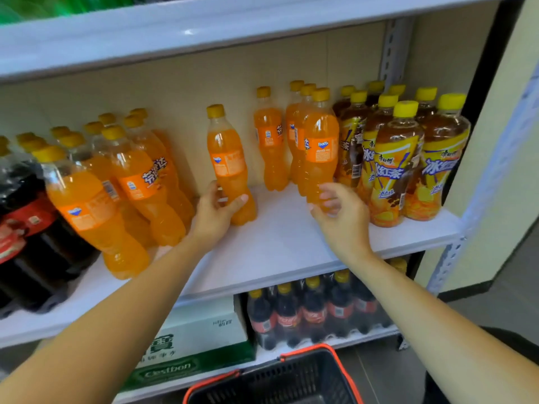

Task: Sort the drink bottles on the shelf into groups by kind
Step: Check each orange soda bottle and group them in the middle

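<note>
**Entry: middle shelf point(277, 246), drinks, sorting in progress.**

Left end: dark cola bottles point(26, 228), shrink-wrapped so far as can be judged through the blur. Beside them: large orange-soda bottles point(137, 182), grouped several rows deep. Right end: iced-tea bottles point(396, 164), yellow-capped, grouped against the shelf upright. Just left of the tea: a cluster of small orange-soda bottles point(269, 138), packed front to back.

Held items: one stray small bottle point(229, 164) is stood alone in the gap between the large bottles and the small cluster. It is gripped low on its body by the left hand point(217, 212), thumb and fingers wrapped round it. The front bottle of the cluster point(319, 150) is held at its base by the right hand point(341, 220), fingers curled round it.

Step in hand: consolidation of the small orange soda is judged to be under way. Large soda, tea and cola are already grouped, and only the stray stands apart.

Next move: the stray is to be slid or lifted rightward to the cluster and set upright, touching its fellows. The front bottle may need to be steadied so that the row is not tipped into the tea.

Below, not concerned: packed cola point(315, 310), a carton point(189, 339), a black basket point(280, 377).
</note>
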The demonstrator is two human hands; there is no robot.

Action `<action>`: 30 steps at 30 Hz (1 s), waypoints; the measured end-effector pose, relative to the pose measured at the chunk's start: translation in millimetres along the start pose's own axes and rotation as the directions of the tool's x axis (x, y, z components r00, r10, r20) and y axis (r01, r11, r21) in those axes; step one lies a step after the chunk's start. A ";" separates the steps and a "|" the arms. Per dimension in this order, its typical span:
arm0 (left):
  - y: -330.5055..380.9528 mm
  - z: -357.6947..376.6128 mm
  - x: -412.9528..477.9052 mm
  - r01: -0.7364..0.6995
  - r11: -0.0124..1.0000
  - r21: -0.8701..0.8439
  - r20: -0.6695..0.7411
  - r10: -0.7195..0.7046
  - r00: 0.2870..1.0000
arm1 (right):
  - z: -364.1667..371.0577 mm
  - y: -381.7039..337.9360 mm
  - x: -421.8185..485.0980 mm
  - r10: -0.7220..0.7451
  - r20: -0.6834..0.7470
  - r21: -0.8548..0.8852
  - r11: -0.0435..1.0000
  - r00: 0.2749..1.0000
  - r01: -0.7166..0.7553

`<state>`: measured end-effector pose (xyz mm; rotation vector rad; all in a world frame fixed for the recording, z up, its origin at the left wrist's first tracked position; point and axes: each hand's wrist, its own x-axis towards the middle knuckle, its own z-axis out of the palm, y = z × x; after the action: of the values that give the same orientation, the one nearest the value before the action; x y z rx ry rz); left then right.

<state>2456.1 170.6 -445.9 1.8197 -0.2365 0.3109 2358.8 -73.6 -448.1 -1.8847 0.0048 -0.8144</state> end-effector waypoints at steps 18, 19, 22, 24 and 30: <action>70.7 -10.7 -211.6 0.026 0.999 -0.030 0.249 -0.018 0.968 | -22.6 -78.8 -104.6 0.239 0.503 0.535 0.669 0.831 -0.516; 68.1 -10.4 -218.5 0.051 0.998 -0.047 0.249 -0.038 0.968 | -24.6 -77.5 -109.8 0.257 0.524 0.557 0.617 0.812 -0.555; 59.3 -10.0 -233.9 0.250 0.945 -0.210 0.330 -0.173 0.928 | -28.7 -73.2 -118.2 0.295 0.585 0.580 0.499 0.756 -0.644; 53.8 -11.4 -239.9 0.427 0.864 -0.267 0.432 -0.289 0.854 | -31.0 -71.6 -118.8 0.306 0.614 0.591 0.434 0.728 -0.680; 43.7 -14.3 -245.1 0.569 0.699 -0.434 0.563 -0.283 0.777 | -35.8 -63.4 -114.4 0.277 0.668 0.564 0.417 0.691 -0.713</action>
<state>2209.7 172.7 -483.9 1.2356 -0.1819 -0.5135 2229.6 -32.7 -448.9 -1.0145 -0.0731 0.1629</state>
